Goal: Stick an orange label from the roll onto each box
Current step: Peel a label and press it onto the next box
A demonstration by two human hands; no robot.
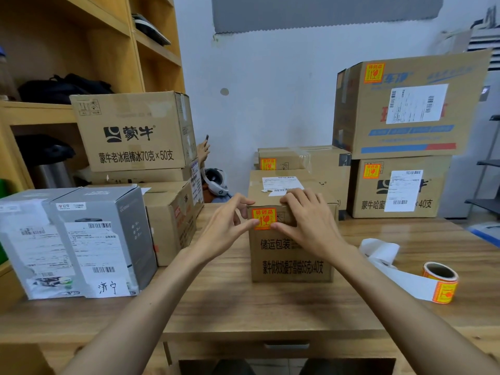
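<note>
Seeing both hands on the centre box (290,255), dead ahead at 12 o'clock on the desk (243,307)

The orange label (263,218) is on the box's front face, up in its 11 o'clock corner, and looks flat from my end

- left hand (226,226): thumb tip presses the label's lower-left edge, fingers bent over the top corner of the box and touching it
- right hand (308,220): thumb tip on the label's lower-right corner, fingers draped over the top front edge, just beside a white shipping slip (282,184) on the lid
- neither hand clamps anything, both just press; the hands are close together with the label between the thumbs

The label roll (441,282) sits at 4 o'clock on the desk, well apart from the box. Its white backing strip (392,269) trails off towards 1 o'clock and curls at the far end

Already tagged orange, all at 1 to 2 o'clock:
- big top box (405,112)
- lower box (400,190) under it
- flat box (303,158) behind the centre one

At 9 o'clock there are two grey boxes (81,239) with paper slips. I see no orange tag on the faces showing

At 10 to 11 o'clock is a brown stack (135,131). The bottom carton has something orange on its side, partly peeled or covered, and I can't tell which
</note>
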